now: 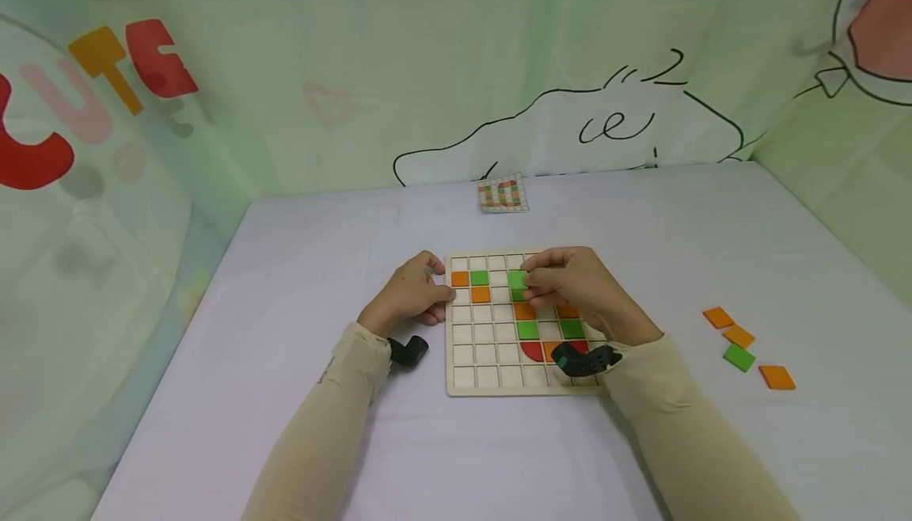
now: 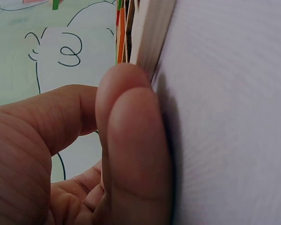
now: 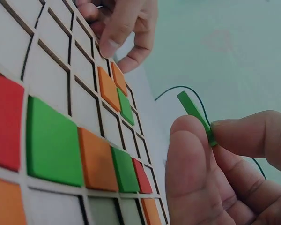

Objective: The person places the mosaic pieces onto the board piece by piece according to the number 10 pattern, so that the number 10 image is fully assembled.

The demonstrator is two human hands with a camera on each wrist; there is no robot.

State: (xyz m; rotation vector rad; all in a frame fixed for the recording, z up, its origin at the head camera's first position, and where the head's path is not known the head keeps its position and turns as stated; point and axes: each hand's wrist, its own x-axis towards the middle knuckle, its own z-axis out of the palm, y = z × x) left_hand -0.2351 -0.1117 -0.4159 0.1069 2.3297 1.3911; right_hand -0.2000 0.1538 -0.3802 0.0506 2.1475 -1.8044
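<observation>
A pale wooden grid board (image 1: 484,355) lies on the white table, with orange, green and red tiles set in some of its cells. My right hand (image 1: 580,287) pinches a small green tile (image 3: 192,110) between thumb and fingers, raised above the board's upper middle. In the right wrist view that tile is tilted and apart from the board. At the board's left edge my left hand (image 1: 409,291) grips the rim, its thumb on the frame and fingertips (image 2: 136,136) against the side. Two orange tiles (image 1: 480,294) and a green tile (image 1: 480,277) sit near the left thumb.
Several loose tiles lie at the right of the table, among them an orange tile (image 1: 777,377) and a green tile (image 1: 739,357). A small card (image 1: 502,193) printed with a coloured grid lies behind the board, near a patterned curtain (image 1: 321,70).
</observation>
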